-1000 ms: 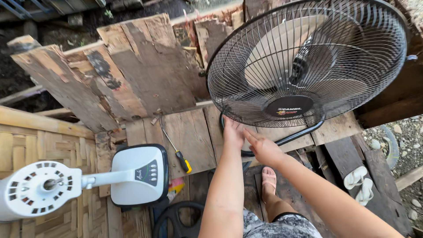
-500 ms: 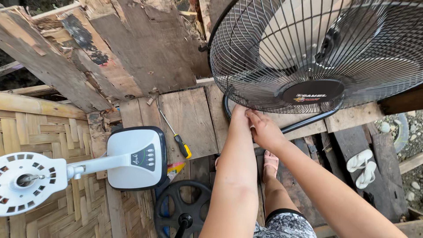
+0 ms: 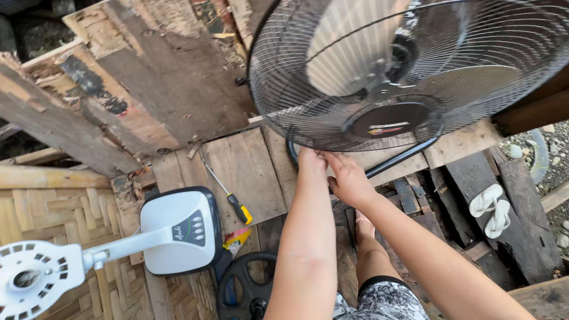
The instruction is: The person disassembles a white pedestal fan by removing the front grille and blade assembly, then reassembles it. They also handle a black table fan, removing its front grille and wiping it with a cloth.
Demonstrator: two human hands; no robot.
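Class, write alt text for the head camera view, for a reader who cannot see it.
Both hands, left hand and right hand, meet at the bottom rim of a black wire fan guard over rough wooden planks. To the left lie a yellow-handled screwdriver and a white fan base.

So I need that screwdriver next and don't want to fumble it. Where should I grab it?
Take the screwdriver by its yellow-and-black handle, the thick end nearest you, coming from above. It lies flat on the planks with the thin shaft pointing away, and the handle has open wood on both sides for fingers.
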